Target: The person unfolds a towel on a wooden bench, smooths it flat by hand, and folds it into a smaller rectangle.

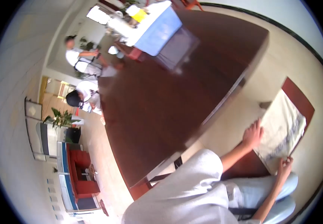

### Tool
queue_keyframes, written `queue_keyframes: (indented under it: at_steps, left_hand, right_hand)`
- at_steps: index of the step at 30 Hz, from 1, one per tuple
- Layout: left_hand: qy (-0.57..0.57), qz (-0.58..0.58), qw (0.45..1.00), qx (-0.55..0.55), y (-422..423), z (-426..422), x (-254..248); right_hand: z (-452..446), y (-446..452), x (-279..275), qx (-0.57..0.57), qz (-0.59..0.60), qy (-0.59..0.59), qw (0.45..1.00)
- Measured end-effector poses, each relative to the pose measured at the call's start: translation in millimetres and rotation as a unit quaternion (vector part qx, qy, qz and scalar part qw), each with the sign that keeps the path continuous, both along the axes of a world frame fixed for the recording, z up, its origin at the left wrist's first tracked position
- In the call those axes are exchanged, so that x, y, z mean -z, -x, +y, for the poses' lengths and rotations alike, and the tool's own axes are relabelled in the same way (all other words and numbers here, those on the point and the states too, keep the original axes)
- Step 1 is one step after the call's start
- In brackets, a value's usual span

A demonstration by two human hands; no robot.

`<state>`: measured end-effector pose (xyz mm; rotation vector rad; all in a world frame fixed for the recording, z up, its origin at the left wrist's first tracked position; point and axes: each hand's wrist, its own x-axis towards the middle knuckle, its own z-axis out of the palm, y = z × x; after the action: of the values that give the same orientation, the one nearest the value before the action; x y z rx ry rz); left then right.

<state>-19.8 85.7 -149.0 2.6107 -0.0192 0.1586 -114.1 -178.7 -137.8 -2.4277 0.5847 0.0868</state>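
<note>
A pale cloth [281, 128] with grey markings lies over a dark red panel [292, 91], which looks like part of a chair, at the right. My left hand [253, 134] is at the cloth's left edge, with its fingers bent and closed on it. Lower down, my right hand [286, 163] pinches the cloth's bottom corner near the panel's edge. Between my forearms a dark red seat [245, 166] shows in part. What lies beneath the cloth is hidden.
A large dark table [169, 100] fills the middle, bearing a blue bin [161, 33] near the top. Two people in white, one standing [75, 58] and one lower down with dark headwear [85, 97], are beyond its left edge. A potted plant [60, 117] stands farther left.
</note>
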Motion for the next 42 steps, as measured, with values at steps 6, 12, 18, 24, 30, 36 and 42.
queue_keyframes:
  at_steps: [6,12,18,24,30,36,42]
  left_hand:
    - [0.078,0.128,0.989,-0.015,15,-11,3]
    - [-0.032,0.089,0.995,0.035,4,37,9]
    - [-0.011,0.120,0.992,0.028,5,30,-5]
    - [-0.022,0.114,0.993,0.035,5,33,2]
    - [-0.022,0.124,0.991,0.038,4,37,0]
    - [-0.013,0.127,0.991,0.042,7,35,-9]
    - [0.015,0.093,0.994,0.056,6,34,-4]
  right_hand:
    - [24,30,-58,0.077,0.062,0.018,0.995]
    - [55,23,-39,0.035,0.022,0.020,0.999]
    - [46,24,-31,0.051,0.023,0.041,0.998]
    - [46,30,-43,0.085,0.023,-0.080,0.993]
    - [42,39,-47,0.110,-0.011,-0.163,0.980]
    - [35,35,-41,0.038,0.027,-0.048,0.998]
    - [24,26,-40,0.037,0.060,-0.064,0.995]
